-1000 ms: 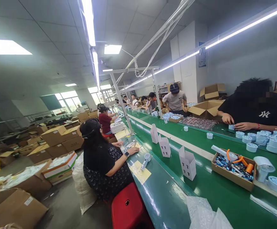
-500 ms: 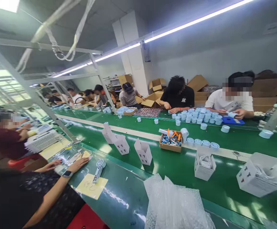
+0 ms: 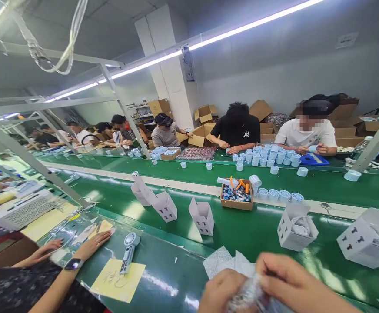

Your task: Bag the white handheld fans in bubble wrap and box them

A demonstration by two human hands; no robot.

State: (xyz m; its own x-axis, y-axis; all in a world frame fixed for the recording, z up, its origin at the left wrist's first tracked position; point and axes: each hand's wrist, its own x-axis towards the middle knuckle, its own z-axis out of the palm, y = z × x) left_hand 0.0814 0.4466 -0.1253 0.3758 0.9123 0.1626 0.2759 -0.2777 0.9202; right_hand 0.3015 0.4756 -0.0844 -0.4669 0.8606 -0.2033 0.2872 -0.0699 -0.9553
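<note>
Both of my hands are at the bottom edge of the head view. My left hand (image 3: 224,293) and my right hand (image 3: 295,284) are closed together on a bunch of clear bubble wrap (image 3: 246,291), blurred by motion. More bubble wrap (image 3: 222,262) lies on the green belt just beyond my fingers. Open white cartons stand on the belt ahead: one (image 3: 202,216) in front of me and one (image 3: 295,226) to the right holding a pale item.
A co-worker's hands (image 3: 93,243) rest on the bench at left beside a small handheld fan (image 3: 128,252) on a yellow sheet. A cardboard tray of tools (image 3: 237,193) and several pale blue round parts sit mid-belt. Several people work along the far side.
The view has swung right and down from the hall to the belt. My hands, unseen before, have come into view gripping the bubble wrap.
</note>
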